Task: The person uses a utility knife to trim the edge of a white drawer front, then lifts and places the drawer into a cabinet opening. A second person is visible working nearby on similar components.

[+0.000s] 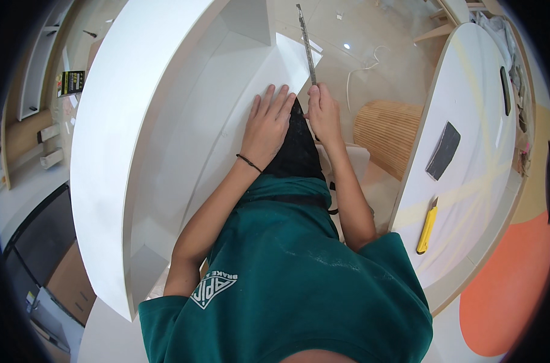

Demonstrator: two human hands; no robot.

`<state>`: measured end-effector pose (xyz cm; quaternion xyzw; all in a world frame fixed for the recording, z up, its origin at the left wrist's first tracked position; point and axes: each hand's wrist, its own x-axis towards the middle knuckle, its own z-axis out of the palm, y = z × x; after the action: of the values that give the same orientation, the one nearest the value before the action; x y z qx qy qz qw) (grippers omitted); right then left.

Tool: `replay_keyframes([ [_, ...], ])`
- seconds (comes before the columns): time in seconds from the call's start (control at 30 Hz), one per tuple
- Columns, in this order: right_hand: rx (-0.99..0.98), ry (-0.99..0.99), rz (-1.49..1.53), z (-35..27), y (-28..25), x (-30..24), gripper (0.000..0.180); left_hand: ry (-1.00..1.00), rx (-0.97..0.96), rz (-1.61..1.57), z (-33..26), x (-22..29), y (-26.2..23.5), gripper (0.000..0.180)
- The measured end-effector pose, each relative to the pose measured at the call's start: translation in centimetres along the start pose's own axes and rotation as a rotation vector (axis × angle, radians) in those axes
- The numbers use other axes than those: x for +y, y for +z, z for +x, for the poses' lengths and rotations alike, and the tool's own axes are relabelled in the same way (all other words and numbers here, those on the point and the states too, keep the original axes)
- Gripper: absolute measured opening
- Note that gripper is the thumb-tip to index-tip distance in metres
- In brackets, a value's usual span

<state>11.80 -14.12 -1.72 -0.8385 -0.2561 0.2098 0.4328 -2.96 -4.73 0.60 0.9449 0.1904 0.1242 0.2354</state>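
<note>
My left hand (267, 127) lies flat with its fingers spread on a white board (235, 75), beside my black-clad leg. A dark cord bracelet is round that wrist. Closed round the near end of a long, narrow saw (306, 45) is my right hand (324, 118). The saw points away from me, seen nearly edge-on, with pale smears along its grey length. Its grip is mostly hidden in my fingers. Just beyond my left fingertips, the board's bright far corner (299, 57) lies close beside the saw. Whether they touch I cannot tell.
A large curved white panel (105, 151) rises on my left. On the right, a white tabletop (468, 163) carries a yellow utility knife (428, 227), a dark grey rectangular piece (444, 150) and pale tape strips. A ribbed wooden drum-shaped piece (387, 133) and a white cable (349, 81) are on the floor side.
</note>
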Motion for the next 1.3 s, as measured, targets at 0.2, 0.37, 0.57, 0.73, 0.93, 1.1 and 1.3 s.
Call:
replay_keyframes([
  [0.2,-0.034,-0.018,-0.121,-0.5,0.2,-1.2,0.038,-0.032,0.008,-0.01,-0.5,0.1,-0.2,0.058],
  [0.37,-0.081,0.049,-0.165,-3.1,0.1,-2.3,0.034,-0.02,0.034,-0.039,-0.5,-0.1,0.1,0.062],
  [0.57,-0.031,0.035,-0.152,-2.8,1.0,-2.1,0.035,-0.044,0.058,-0.069,0.8,-0.1,0.6,0.056],
  [0.73,-0.045,0.032,-0.109,-1.0,0.9,-2.1,0.037,-0.084,0.067,-0.074,2.5,-0.5,1.3,0.052],
  [0.93,-0.097,0.059,-0.068,-0.6,0.8,-2.8,0.037,-0.114,0.06,-0.067,2.8,0.0,1.4,0.045],
  [1.1,0.091,0.296,0.338,0.9,1.9,-2.8,0.034,-0.126,0.06,-0.079,2.2,0.3,0.9,0.046],
  [1.3,0.072,0.253,0.458,1.9,2.1,-2.5,0.035,-0.114,0.125,-0.114,2.3,-0.3,1.1,0.044],
])
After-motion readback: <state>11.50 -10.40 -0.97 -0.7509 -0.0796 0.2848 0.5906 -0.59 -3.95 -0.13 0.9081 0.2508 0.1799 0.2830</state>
